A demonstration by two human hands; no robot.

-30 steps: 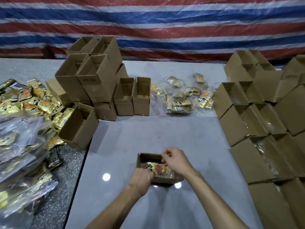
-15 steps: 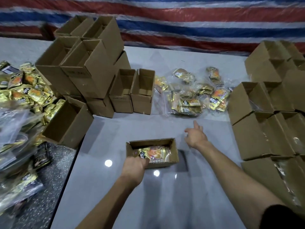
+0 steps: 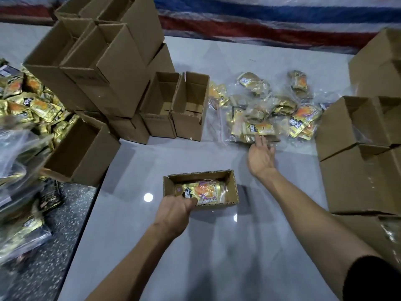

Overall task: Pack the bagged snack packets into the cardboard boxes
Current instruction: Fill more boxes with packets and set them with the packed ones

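Note:
A small open cardboard box (image 3: 233, 187) lies on the grey table in front of me, with a clear bag of gold and orange snack packets (image 3: 204, 191) inside it. My left hand (image 3: 174, 211) grips the box's near left corner. My right hand (image 3: 260, 156) is stretched forward, fingers apart, its fingertips touching the nearest bagged snack packets (image 3: 259, 128) in a loose heap (image 3: 273, 109) at the back of the table. Nothing is in that hand.
Stacked empty boxes (image 3: 112, 68) stand at the back left, with two upright open boxes (image 3: 173, 105) beside them. More boxes (image 3: 358, 148), some with bags in them, line the right side. Loose gold packets and plastic bags (image 3: 26, 109) cover the left.
My right hand left the box and reached forward to the heap of bagged packets. The view has tilted down and moved closer. My left hand stays on the box.

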